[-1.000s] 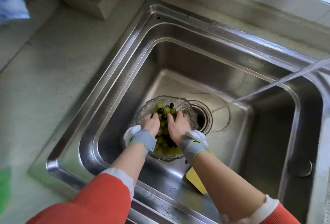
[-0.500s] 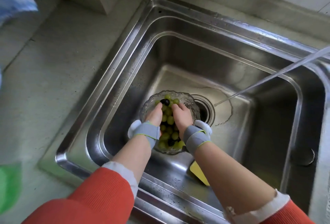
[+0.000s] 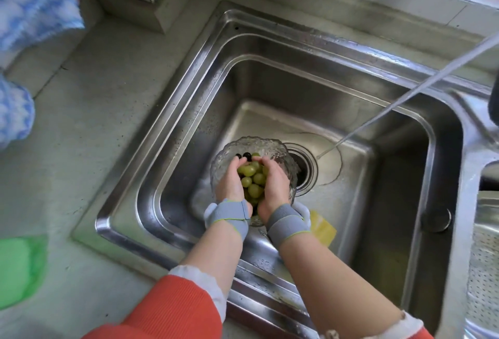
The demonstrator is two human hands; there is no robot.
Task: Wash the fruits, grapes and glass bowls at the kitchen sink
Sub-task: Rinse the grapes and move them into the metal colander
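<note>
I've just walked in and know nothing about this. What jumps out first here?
Two hands, the left hand and right hand, cupped together around a heap of green grapes, over a glass bowl on the floor of a steel sink. A thin stream of water slants in from the upper right and lands near the drain, beside the bowl.

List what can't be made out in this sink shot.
- Faucet spout: cut off by the right edge of the head view; only the water stream shows.
- Yellow object in the sink: half hidden behind the right hand; unidentifiable.
- Glass bowl near rim: covered by the left hand and green grapes.
</note>
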